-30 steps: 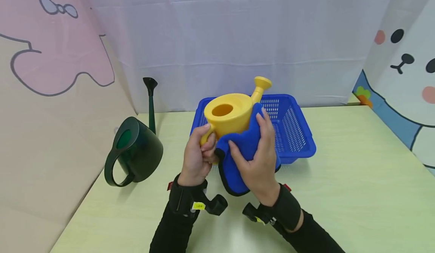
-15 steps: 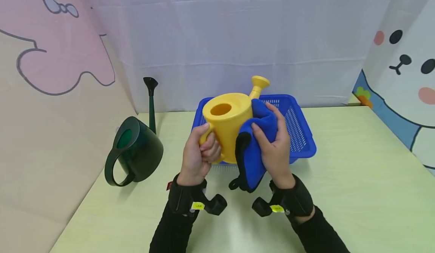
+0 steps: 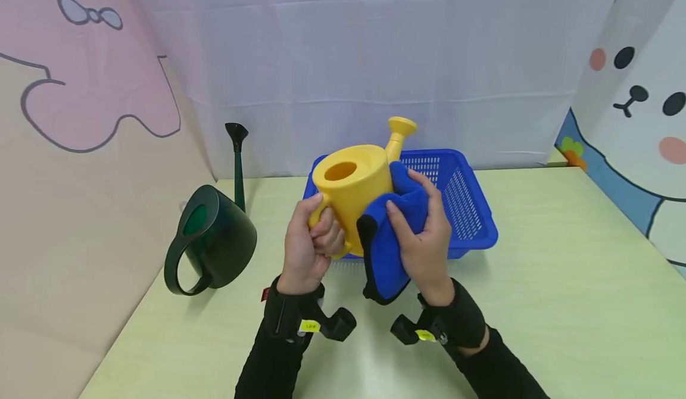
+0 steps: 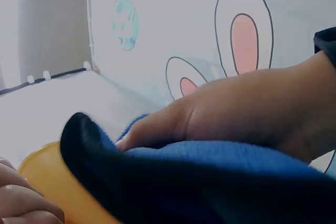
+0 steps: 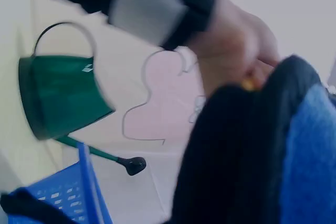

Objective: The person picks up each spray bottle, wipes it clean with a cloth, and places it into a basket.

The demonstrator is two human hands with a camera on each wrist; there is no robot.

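Note:
In the head view my left hand [image 3: 311, 244] grips the handle of a yellow watering can [image 3: 351, 178], lifted in front of a blue basket. Its spout points up and to the right. My right hand [image 3: 426, 238] holds a blue cloth [image 3: 393, 232] with black edging against the can's right side, thumb on top and the other fingers partly behind the cloth. In the left wrist view the cloth [image 4: 226, 156] covers much of the yellow can [image 4: 63, 182]. The right wrist view is blurred, with the cloth [image 5: 310, 166] close to the camera.
A dark green watering can [image 3: 225, 238] stands on the table [image 3: 563, 280] at the left, its long spout upright. Behind my hands sits the blue perforated basket [image 3: 466, 208]. A white curtain [image 3: 343, 71] hangs along the table's back edge.
The cloth moved right across the can's side, then back slightly left, my right hand with it. The yellow can has shifted a little left in my left hand. The green can stays put.

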